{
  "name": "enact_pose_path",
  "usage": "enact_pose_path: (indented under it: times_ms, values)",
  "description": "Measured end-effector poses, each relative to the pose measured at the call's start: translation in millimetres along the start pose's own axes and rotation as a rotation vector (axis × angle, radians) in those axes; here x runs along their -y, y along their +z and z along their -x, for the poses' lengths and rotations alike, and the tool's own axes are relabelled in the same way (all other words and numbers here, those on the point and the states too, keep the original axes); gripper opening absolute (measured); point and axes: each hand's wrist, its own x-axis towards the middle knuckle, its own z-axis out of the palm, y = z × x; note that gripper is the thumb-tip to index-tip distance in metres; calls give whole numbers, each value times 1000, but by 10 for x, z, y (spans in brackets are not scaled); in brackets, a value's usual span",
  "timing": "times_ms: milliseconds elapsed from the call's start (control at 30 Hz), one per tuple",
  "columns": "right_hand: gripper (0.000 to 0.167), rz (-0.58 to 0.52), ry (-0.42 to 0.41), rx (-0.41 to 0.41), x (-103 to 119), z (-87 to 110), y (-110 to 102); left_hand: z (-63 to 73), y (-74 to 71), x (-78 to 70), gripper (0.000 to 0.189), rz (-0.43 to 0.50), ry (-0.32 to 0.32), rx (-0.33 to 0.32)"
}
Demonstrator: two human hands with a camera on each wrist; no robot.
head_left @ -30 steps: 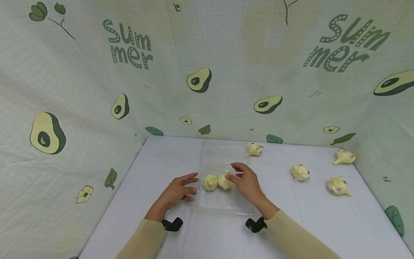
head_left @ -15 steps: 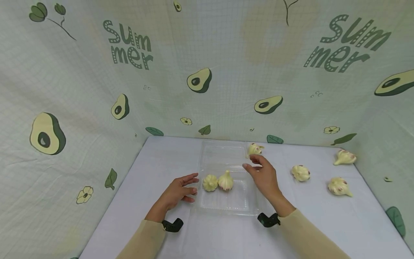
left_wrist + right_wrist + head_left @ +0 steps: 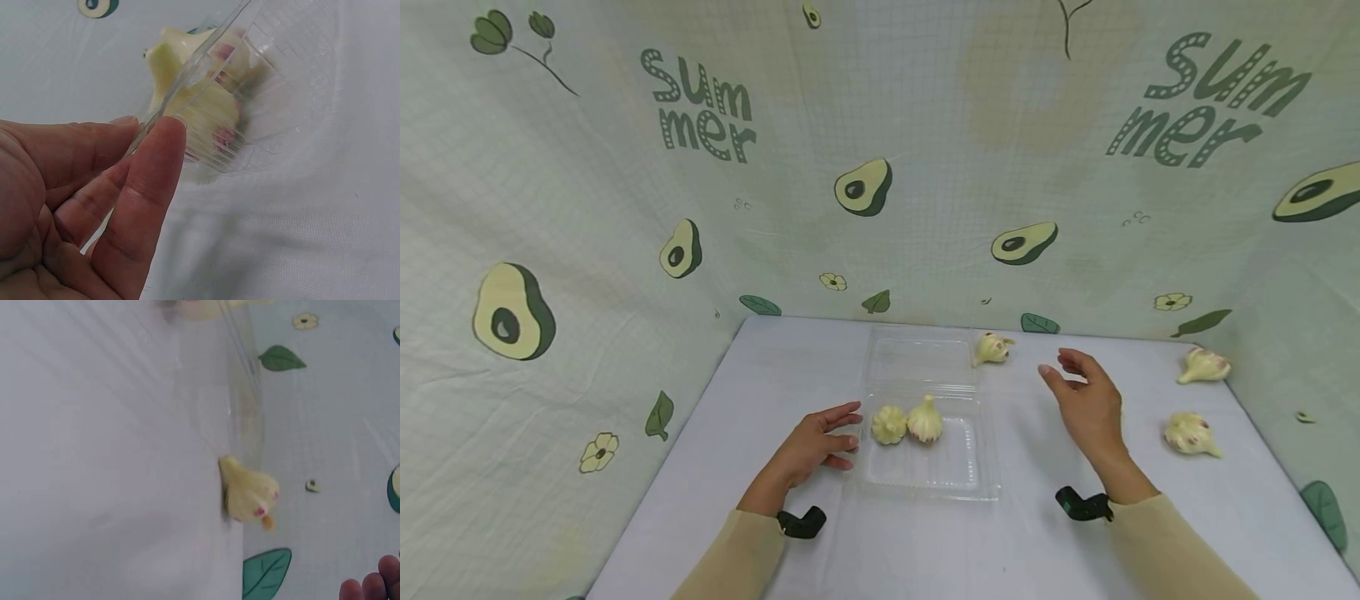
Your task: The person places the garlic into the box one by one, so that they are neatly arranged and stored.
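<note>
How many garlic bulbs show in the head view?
5 visible: two bulbs in the clear container, one bulb beside its lid, two bulbs far right on the table. Another may be hidden behind the right hand.

Garlic bulbs (image 3: 924, 422) lie in the container (image 3: 958, 467) and to its right.

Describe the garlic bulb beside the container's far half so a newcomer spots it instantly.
On the white table, find the open clear plastic container. Just right of its far half lies a pale garlic bulb with purplish marks. Two other bulbs sit inside the near half; this one lies outside, close to the patterned cloth.
</note>
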Motion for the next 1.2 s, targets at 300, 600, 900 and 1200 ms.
enact_pose_path:
  times_ms: [300, 600, 900, 1200]
  values:
    - [55, 94, 67, -94, -450, -140, -375, -11, 3, 13, 68, -2, 2, -4]
    - [60, 169, 58, -33, -856, -191, -456, -7, 6, 10, 68, -3, 1, -6]
    - [65, 180, 39, 127, -1030, -246, -428, -11, 3, -2, 69, -7, -6, -5]
    - [59, 193, -2, 155, -1146, -263, -385, -19, -9, 13, 69, -1, -7, -4]
